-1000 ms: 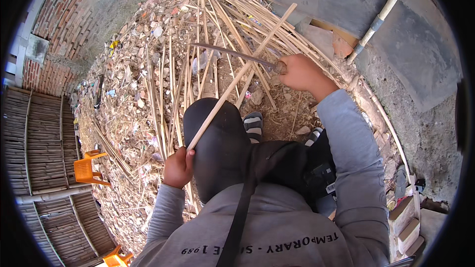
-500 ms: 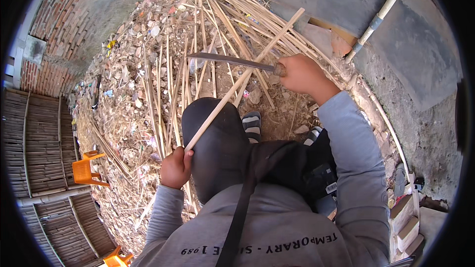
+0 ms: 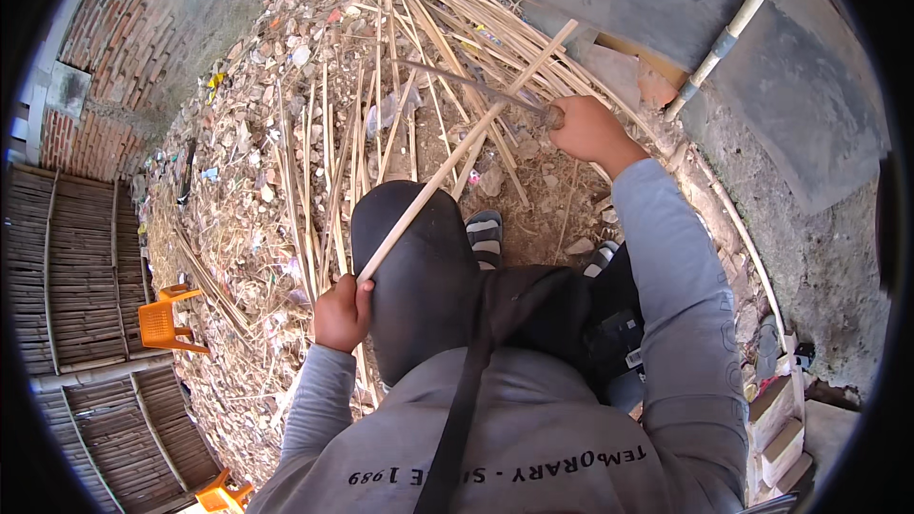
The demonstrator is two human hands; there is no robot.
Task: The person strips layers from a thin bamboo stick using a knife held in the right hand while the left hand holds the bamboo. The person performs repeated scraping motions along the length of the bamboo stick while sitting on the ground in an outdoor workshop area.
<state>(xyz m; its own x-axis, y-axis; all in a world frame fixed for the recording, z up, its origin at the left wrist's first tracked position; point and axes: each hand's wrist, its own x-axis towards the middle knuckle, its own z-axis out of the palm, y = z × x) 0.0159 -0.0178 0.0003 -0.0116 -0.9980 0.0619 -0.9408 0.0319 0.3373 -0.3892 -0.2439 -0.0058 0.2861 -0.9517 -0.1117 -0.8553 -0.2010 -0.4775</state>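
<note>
My left hand is closed round the near end of a long pale bamboo strip, just left of my black-covered knee. The strip slants up and away to the right, past my knee and over the ground. In my right hand is the handle of a machete, its fingers wrapped tight. The dark blade points left, seen nearly edge-on, and crosses the strip's upper part. Whether the edge touches the strip I cannot tell.
Several split bamboo strips lie ahead on ground strewn with rubble and litter. Orange plastic chairs stand at left by a bamboo-slat wall. Dark panels and a pale pipe are at right. My sandalled foot is below.
The machete has turned in my right hand, its tip swinging farther away and its blade now narrower to view. My right hand has shifted slightly right; the strip has moved only a little.
</note>
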